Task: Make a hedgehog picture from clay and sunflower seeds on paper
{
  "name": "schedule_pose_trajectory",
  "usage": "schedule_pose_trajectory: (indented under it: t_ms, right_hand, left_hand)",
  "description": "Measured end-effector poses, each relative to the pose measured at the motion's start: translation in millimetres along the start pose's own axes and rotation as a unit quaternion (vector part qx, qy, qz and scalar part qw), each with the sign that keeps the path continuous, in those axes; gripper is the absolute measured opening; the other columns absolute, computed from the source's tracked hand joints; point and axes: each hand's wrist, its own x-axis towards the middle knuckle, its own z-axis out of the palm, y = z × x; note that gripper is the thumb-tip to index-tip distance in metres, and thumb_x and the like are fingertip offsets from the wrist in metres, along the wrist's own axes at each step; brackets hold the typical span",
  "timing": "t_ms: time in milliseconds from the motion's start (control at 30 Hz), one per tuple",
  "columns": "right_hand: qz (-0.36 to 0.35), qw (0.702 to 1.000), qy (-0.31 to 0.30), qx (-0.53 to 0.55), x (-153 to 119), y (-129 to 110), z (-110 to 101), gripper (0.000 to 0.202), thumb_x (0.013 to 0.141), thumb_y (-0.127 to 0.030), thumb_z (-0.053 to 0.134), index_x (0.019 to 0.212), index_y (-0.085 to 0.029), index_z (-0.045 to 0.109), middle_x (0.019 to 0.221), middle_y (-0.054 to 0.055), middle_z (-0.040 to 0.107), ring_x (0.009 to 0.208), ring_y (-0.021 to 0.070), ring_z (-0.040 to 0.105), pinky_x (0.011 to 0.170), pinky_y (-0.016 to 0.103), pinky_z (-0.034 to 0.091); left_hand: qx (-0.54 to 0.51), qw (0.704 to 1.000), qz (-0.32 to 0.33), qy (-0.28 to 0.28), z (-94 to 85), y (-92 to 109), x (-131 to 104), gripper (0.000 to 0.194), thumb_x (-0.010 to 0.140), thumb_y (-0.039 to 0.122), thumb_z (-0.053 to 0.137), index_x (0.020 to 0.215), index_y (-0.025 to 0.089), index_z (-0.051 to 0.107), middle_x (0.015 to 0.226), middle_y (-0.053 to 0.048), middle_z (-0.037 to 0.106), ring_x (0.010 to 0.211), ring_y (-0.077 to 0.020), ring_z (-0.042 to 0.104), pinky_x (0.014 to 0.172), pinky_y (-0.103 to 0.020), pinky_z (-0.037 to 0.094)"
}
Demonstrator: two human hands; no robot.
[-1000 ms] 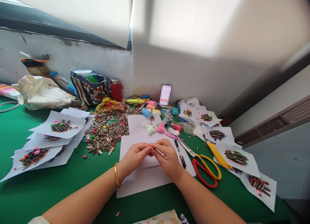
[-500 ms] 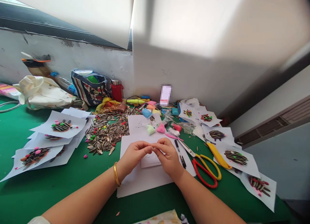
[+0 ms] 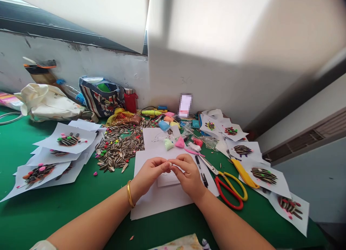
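My left hand (image 3: 149, 173), with a gold bangle on its wrist, and my right hand (image 3: 190, 175) meet fingertip to fingertip above a small white card (image 3: 168, 179). Between the tips they pinch a tiny pale piece (image 3: 171, 164); its shape is too small to tell. The card lies on larger white sheets (image 3: 159, 205) on the green table (image 3: 67, 206). A pile of striped sunflower seeds (image 3: 119, 149) dotted with coloured balls lies just beyond my left hand. Small bags of coloured clay (image 3: 179, 142) lie beyond both hands.
Red and yellow scissors (image 3: 229, 192), a yellow knife (image 3: 243, 172) and black pens (image 3: 201, 172) lie right of my right hand. Sheets with seed pictures are spread at the left (image 3: 67, 140) and right (image 3: 263, 176). A striped bag (image 3: 100, 96), a red flask (image 3: 130, 100) and a white cloth bag (image 3: 45, 104) stand by the wall.
Both hands have stayed together over the card, with only slight shifts of the fingertips around the pinched piece.
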Motion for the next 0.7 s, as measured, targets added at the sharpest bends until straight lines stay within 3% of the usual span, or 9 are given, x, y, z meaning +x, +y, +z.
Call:
schedule_pose_trajectory:
  t_ms: [167,267,433,533,700]
  right_hand:
    - [-0.006,1.000,-0.019,-0.017,-1.1,1.8,-0.1,0.027,0.096,-0.025,0.055,0.119,-0.029,0.069,0.095,0.006,0.059,0.090,0.0197,0.057,0.081,0.038,0.050]
    - [0.000,1.000,-0.005,-0.020,-0.7,-0.7,0.0,0.032,0.092,-0.028,0.062,0.124,-0.027,0.064,0.099,0.007,0.061,0.094,0.0210,0.058,0.085,0.041,0.050]
    - [0.009,1.000,-0.003,-0.010,0.2,-2.5,-0.1,0.019,0.092,-0.029,0.062,0.108,-0.026,0.072,0.094,0.006,0.061,0.090,0.0200,0.058,0.082,0.038,0.050]
    - [0.004,1.000,-0.011,-0.002,-0.3,-0.5,-0.7,0.022,0.094,-0.027,0.059,0.112,-0.027,0.072,0.094,0.006,0.060,0.090,0.0197,0.058,0.081,0.037,0.051]
    - [0.006,1.000,-0.002,-0.012,-0.7,1.8,-1.4,0.026,0.095,-0.027,0.055,0.117,-0.027,0.070,0.098,0.007,0.060,0.093,0.0206,0.058,0.083,0.038,0.051]
  left_hand:
    - [0.017,1.000,-0.003,0.003,-0.7,-0.5,1.3,0.035,0.079,0.049,0.071,0.082,0.015,0.074,0.080,-0.007,0.070,0.078,-0.0184,0.060,0.077,-0.030,0.047]
    - [0.022,1.000,0.007,0.019,-0.3,-1.2,1.8,0.032,0.079,0.047,0.071,0.080,0.015,0.073,0.078,-0.005,0.068,0.077,-0.0172,0.059,0.076,-0.029,0.047]
    - [0.031,0.999,0.014,-0.013,-0.6,-2.1,0.7,0.033,0.083,0.047,0.068,0.081,0.014,0.074,0.081,-0.006,0.069,0.080,-0.0180,0.059,0.078,-0.029,0.047]
    - [0.043,0.998,0.018,-0.029,-0.9,-2.9,0.2,0.036,0.085,0.048,0.065,0.083,0.014,0.075,0.083,-0.007,0.070,0.082,-0.0187,0.059,0.079,-0.030,0.047]
    - [0.039,0.999,0.005,0.005,0.6,-3.3,1.1,0.042,0.087,0.054,0.060,0.086,0.014,0.074,0.083,-0.008,0.070,0.081,-0.0194,0.060,0.079,-0.032,0.047]
